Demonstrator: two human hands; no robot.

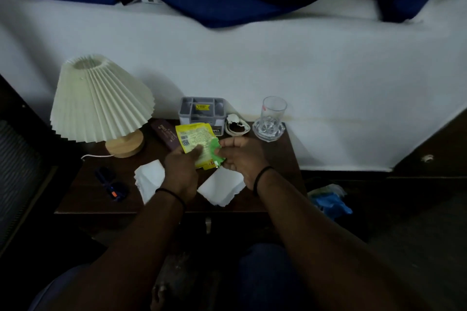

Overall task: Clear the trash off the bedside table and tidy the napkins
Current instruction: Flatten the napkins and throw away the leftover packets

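Note:
Above the middle of the dark bedside table (278, 156) my left hand (180, 171) grips a yellow snack wrapper (193, 139) by its lower edge. My right hand (240, 156) pinches a green wrapper (214, 153) that overlaps the yellow one's right side. Two white napkins lie on the table under my wrists: one napkin (149, 179) at the left, the other napkin (222, 188) at the right. A cracked eggshell (236, 124) sits behind my hands.
A pleated lamp (101, 101) stands at the back left. A grey organiser box (202, 110), a dark booklet (164, 134) and a glass (273, 113) on a clear coaster line the back. Sunglasses (111, 184) lie front left. A blue bag (331, 201) sits on the floor, right.

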